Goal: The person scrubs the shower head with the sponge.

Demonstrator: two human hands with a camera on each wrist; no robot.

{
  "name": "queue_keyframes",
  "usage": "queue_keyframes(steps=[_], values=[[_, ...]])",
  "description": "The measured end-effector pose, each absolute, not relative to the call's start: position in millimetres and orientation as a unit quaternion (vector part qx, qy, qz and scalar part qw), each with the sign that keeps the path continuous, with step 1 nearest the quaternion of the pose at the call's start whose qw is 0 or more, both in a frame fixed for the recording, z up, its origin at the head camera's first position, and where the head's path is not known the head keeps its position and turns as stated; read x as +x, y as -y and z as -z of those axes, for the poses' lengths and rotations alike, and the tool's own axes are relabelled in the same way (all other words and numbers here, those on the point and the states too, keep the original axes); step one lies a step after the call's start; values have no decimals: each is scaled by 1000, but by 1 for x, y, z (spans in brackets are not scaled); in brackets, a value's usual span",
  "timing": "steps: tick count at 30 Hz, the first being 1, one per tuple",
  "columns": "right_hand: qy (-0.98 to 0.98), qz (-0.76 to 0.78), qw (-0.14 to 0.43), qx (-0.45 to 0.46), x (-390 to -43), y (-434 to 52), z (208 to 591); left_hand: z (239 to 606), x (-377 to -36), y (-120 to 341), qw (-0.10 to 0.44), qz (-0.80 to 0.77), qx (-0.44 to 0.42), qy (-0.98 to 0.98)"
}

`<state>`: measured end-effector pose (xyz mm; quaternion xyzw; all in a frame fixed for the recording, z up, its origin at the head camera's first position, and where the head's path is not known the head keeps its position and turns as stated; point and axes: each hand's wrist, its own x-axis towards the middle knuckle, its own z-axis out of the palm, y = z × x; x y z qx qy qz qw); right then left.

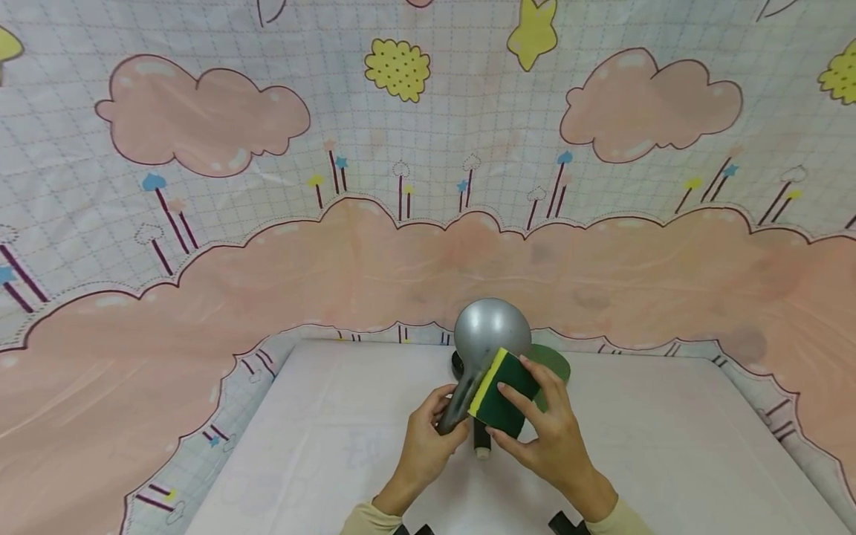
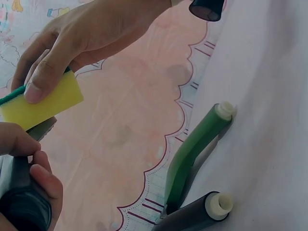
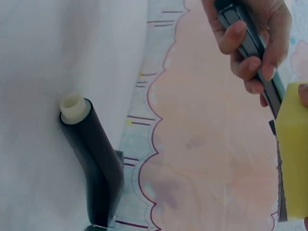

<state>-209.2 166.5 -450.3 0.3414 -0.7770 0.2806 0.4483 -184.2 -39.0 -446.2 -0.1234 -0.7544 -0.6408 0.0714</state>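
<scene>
In the head view my left hand (image 1: 431, 438) grips the dark handle of a round-bottomed silver pan (image 1: 493, 331). Its rounded outside faces the camera, so the inside is hidden. My right hand (image 1: 551, 438) pinches a yellow-and-green scouring sponge (image 1: 510, 394) between thumb and fingers. The green scouring side faces outward, while the yellow side lies against the pan near where handle and bowl meet. From the left wrist, the yellow foam (image 2: 48, 101) shows below the right thumb. In the right wrist view, the left fingers curl around the pan's handle (image 3: 250, 45).
Beyond the hands lies a green round item (image 1: 553, 364), partly covered. A green handle (image 2: 192, 149) and a black handle (image 3: 101, 163), both with cream-coloured ends, rest on the white tabletop (image 1: 321, 438). A printed cloth with clouds (image 1: 642, 111) hangs behind the table.
</scene>
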Motion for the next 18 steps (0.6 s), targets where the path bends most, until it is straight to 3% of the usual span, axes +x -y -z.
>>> queue_keyframes(steps=[18], values=[[778, -278, 462, 322, -215, -184, 443, 431, -175, 39, 102, 629, -133, 759]])
